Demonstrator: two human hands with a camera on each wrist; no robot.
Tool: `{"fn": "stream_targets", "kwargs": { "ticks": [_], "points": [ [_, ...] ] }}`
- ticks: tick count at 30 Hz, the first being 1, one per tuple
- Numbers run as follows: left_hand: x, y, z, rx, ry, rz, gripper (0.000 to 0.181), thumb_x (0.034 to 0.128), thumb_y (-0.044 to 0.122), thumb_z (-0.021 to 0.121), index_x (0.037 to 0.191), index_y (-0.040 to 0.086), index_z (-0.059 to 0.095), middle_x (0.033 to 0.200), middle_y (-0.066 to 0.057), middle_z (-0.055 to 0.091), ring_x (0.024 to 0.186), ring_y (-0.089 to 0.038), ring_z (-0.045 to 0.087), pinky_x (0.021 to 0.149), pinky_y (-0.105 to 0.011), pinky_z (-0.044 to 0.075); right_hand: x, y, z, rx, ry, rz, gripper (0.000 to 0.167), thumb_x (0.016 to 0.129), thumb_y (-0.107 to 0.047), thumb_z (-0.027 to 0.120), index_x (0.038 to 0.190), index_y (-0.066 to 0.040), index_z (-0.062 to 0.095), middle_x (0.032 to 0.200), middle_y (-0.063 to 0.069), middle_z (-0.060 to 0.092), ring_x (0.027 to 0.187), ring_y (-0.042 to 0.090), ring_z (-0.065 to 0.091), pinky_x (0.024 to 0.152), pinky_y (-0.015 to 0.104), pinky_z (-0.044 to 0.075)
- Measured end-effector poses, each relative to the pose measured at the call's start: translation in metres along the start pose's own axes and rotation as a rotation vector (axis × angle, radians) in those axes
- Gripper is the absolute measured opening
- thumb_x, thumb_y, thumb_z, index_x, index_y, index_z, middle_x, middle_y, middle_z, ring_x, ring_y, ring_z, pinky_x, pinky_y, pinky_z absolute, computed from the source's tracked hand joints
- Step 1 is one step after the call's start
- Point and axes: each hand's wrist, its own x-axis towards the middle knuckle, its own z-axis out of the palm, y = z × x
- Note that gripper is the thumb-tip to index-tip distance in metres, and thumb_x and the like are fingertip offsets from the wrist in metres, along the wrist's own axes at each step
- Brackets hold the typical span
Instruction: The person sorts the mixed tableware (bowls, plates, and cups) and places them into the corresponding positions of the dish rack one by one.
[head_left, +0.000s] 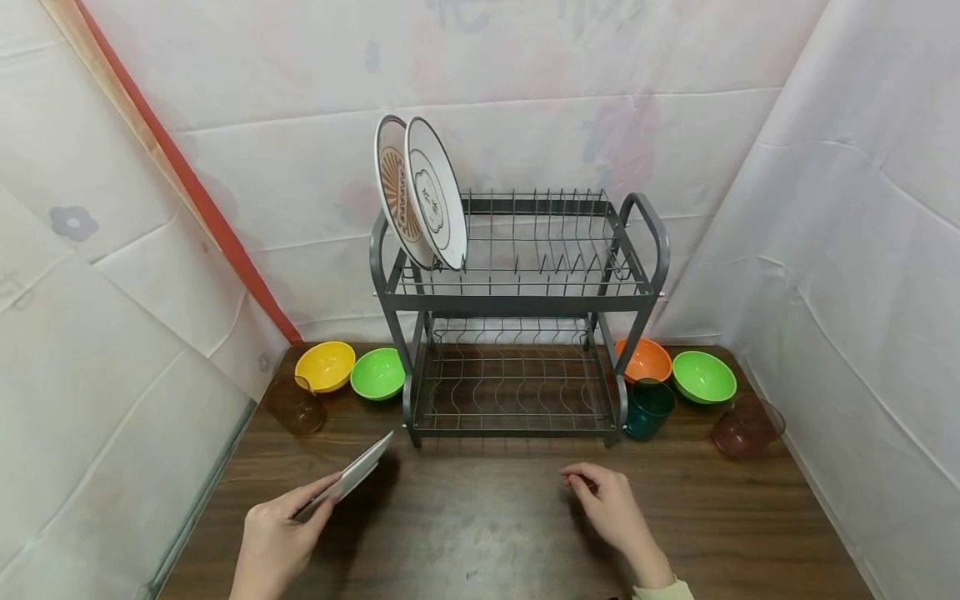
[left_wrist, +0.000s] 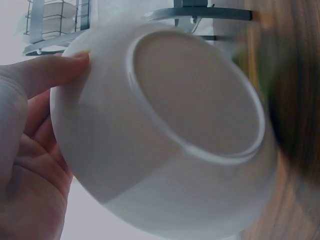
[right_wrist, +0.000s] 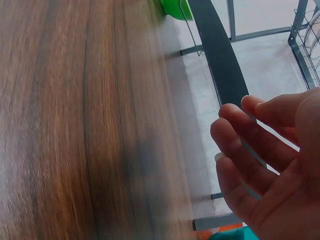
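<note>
A white plate [head_left: 363, 467], tilted on edge above the table, is pinched at its rim by my left hand [head_left: 279, 532]. In the left wrist view the underside of the plate [left_wrist: 195, 95] with its raised foot ring faces the camera, the thumb lying on it. My right hand [head_left: 611, 508] hovers over the table's right side with loosely curled fingers and nothing in them. Two patterned plates, a white one [head_left: 437, 196] and one with an orange design [head_left: 393, 179], stand upright at the left end of the upper tier of a dark dish rack [head_left: 517, 302].
Left of the rack are a yellow bowl [head_left: 326, 367], a green bowl [head_left: 378, 374] and a brown glass [head_left: 297, 408]. To its right stand an orange bowl [head_left: 647, 362], another green bowl [head_left: 703, 377], a teal glass [head_left: 649, 410] and a reddish glass [head_left: 747, 428]. Pale curtains surround the table.
</note>
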Motion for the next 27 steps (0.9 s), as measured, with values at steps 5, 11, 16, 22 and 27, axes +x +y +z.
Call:
{"fn": "stream_targets", "kwargs": {
  "ticks": [5, 11, 16, 22, 27],
  "points": [
    [0.002, 0.002, -0.006, -0.032, -0.019, -0.003, 0.042, 0.0620, -0.009, 0.089, 0.097, 0.013, 0.081, 0.083, -0.001, 0.076, 0.077, 0.008, 0.065, 0.063, -0.010, 0.050, 0.000, 0.003, -0.008, -0.010, 0.008, 0.047, 0.014, 0.096, -0.003, 0.065, 0.102, -0.010, 0.076, 0.087, -0.008, 0.071, 0.077, 0.004, 0.064, 0.070, 0.027, 0.054],
    [0.002, 0.002, -0.013, -0.095, -0.030, -0.082, 0.040, 0.0618, -0.008, 0.089, 0.095, 0.013, 0.081, 0.081, 0.001, 0.076, 0.075, 0.010, 0.065, 0.062, -0.010, 0.049, 0.002, 0.003, -0.018, 0.005, 0.016, 0.138, 0.018, 0.099, -0.005, 0.061, 0.113, -0.009, 0.072, 0.087, -0.005, 0.071, 0.079, 0.009, 0.063, 0.070, 0.028, 0.053],
    [0.003, 0.007, -0.019, -0.121, -0.060, -0.177, 0.036, 0.0642, -0.003, 0.090, 0.093, 0.015, 0.081, 0.080, 0.006, 0.075, 0.069, 0.007, 0.066, 0.059, -0.011, 0.049, 0.003, 0.004, -0.022, 0.014, 0.007, 0.178, 0.021, 0.100, -0.006, 0.058, 0.117, -0.009, 0.069, 0.088, -0.006, 0.071, 0.079, 0.011, 0.063, 0.070, 0.029, 0.052],
    [0.004, 0.012, -0.018, -0.222, -0.080, -0.138, 0.036, 0.0646, -0.009, 0.088, 0.092, 0.014, 0.080, 0.081, 0.007, 0.075, 0.069, 0.003, 0.067, 0.058, -0.013, 0.050, 0.003, 0.007, -0.026, 0.038, 0.014, 0.189, 0.030, 0.099, -0.004, 0.057, 0.129, -0.009, 0.061, 0.090, -0.006, 0.072, 0.082, 0.011, 0.066, 0.074, 0.030, 0.053],
    [0.005, 0.018, -0.016, -0.401, -0.139, -0.080, 0.037, 0.0669, -0.017, 0.082, 0.095, 0.007, 0.079, 0.085, 0.000, 0.075, 0.072, -0.004, 0.070, 0.060, -0.018, 0.054, 0.002, 0.007, -0.028, 0.073, 0.035, 0.179, 0.039, 0.098, -0.001, 0.057, 0.137, -0.007, 0.054, 0.092, -0.002, 0.073, 0.079, 0.013, 0.066, 0.067, 0.028, 0.052]
  ]
}}
